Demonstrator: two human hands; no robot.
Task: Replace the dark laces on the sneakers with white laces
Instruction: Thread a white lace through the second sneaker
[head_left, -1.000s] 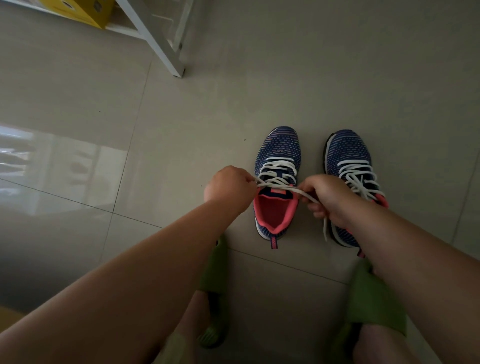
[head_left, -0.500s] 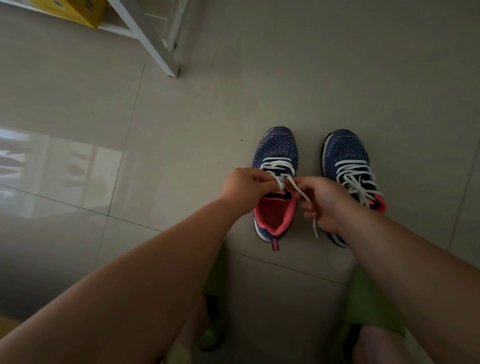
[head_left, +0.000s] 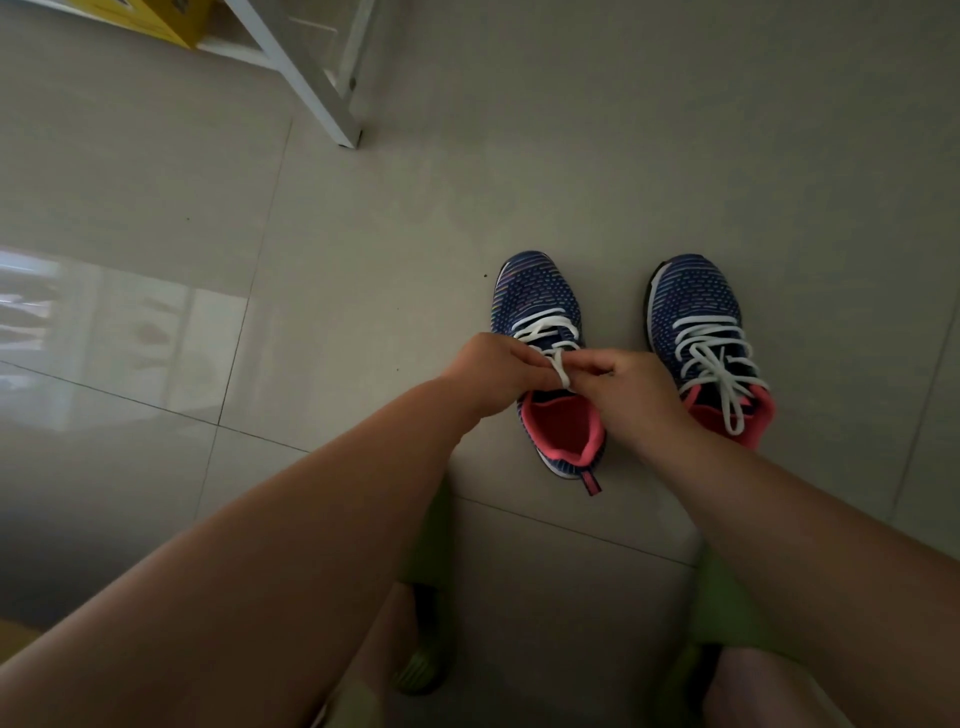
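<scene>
Shelf frame: at far left top I see a white-painted wooden shelf frame (head_left: 311, 78) standing on the floor, with a yellow cardboard box (head_left: 156, 21) on its lower board.
Floor: glossy grey tiled floor (head_left: 156, 234), with a pale reflection on the left tiles.
Left hand: my left hand (head_left: 498, 371) is over the laced part of the nearer-left shoe, fingers curled, pinching a loop of the white flat shoelace (head_left: 561, 371) at its fingertips.
Left sneaker: the navy knit sneaker with pink lining (head_left: 545, 312) sits flat on the floor, toe pointing away from me, its pink opening uncovered below the hands. White lace crosses its upper eyelets; the lower rows are hidden under my hands.
Right hand: my right hand (head_left: 623, 389) meets the left one right over the tongue, fingers curled, pinching the same white lace from the other side. The two hands touch at the fingertips.
Right sneaker: the second navy knit sneaker (head_left: 696, 306) stands just beside the first, apart from it, fully laced with a white lace (head_left: 711, 364) whose loose ends lie over the pink collar.
Feet: green slip-on sandals (head_left: 431, 623) show under my forearms at the bottom.
</scene>
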